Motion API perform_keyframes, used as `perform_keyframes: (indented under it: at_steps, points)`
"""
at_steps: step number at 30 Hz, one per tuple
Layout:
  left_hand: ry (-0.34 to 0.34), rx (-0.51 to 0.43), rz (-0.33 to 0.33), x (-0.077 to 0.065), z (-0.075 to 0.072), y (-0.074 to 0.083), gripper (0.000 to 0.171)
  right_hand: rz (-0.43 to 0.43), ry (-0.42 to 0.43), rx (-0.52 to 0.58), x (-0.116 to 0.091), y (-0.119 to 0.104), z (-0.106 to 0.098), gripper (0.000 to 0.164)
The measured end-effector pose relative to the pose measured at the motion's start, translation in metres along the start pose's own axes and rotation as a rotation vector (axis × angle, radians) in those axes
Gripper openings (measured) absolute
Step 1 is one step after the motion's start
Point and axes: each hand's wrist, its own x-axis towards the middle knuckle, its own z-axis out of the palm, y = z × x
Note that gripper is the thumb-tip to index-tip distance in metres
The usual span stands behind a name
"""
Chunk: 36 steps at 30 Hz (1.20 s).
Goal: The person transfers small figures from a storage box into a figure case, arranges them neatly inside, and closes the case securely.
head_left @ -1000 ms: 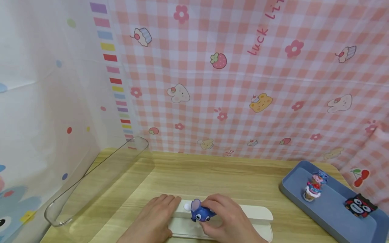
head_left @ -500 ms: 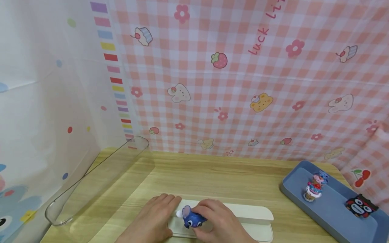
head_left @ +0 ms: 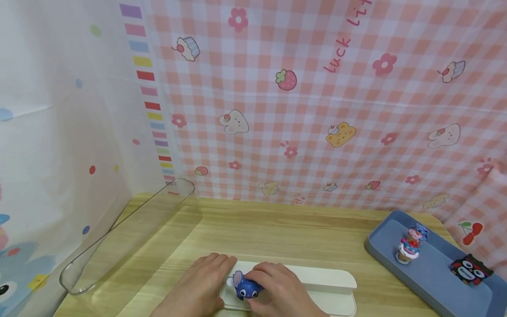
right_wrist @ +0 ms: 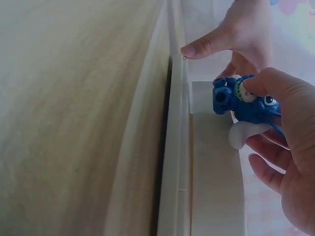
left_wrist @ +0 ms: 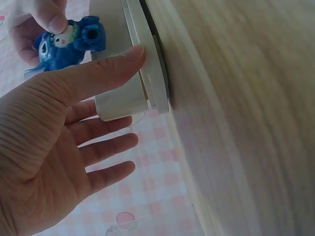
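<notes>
My right hand (head_left: pixel 281 286) pinches a small blue big-eared toy figure (head_left: pixel 246 289) between thumb and fingers, over the left part of a long white stepped display base (head_left: pixel 328 278). Seen from the right wrist, the figure (right_wrist: pixel 253 112) is tipped sideways, its feet toward the base's front, with a white rounded piece beside it. My left hand (head_left: pixel 202 281) holds the left end of the base. In the left wrist view its thumb lies across the front edge, while the fingers spread behind the end.
A long clear plastic cover (head_left: pixel 111 230) stands at the left of the wooden table (head_left: pixel 277 229). At the right lies a blue-grey tray (head_left: pixel 431 270) with colourful cupcake-like figures (head_left: pixel 408 251) and a black owl piece (head_left: pixel 471 269). A pink checked curtain (head_left: pixel 257 97) hangs behind.
My right hand has moved left and slightly down along the base with the blue figure, coming closer to the left hand. The left hand stays at the base's end.
</notes>
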Motion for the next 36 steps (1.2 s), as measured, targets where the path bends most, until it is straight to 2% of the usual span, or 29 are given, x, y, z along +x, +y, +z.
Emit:
perform_keyframes:
  at_steps: [9, 13, 23, 36]
  points:
    - [0.022, 0.011, 0.008, -0.001, 0.001, 0.001, 0.081, 0.058, -0.095, 0.005, 0.000, -0.002, 0.007, 0.047]
    - [0.033, 0.017, 0.016, -0.001, 0.001, 0.001, 0.080, 0.070, -0.102, -0.005, 0.000, -0.003, 0.009, 0.047]
    - [-0.009, 0.000, -0.002, 0.001, -0.002, 0.000, 0.082, 0.066, -0.125, -0.044, 0.001, -0.005, 0.010, 0.046]
    - [-0.015, 0.008, -0.004, 0.000, -0.002, 0.001, 0.082, 0.097, -0.164, -0.054, 0.001, -0.005, 0.009, 0.044]
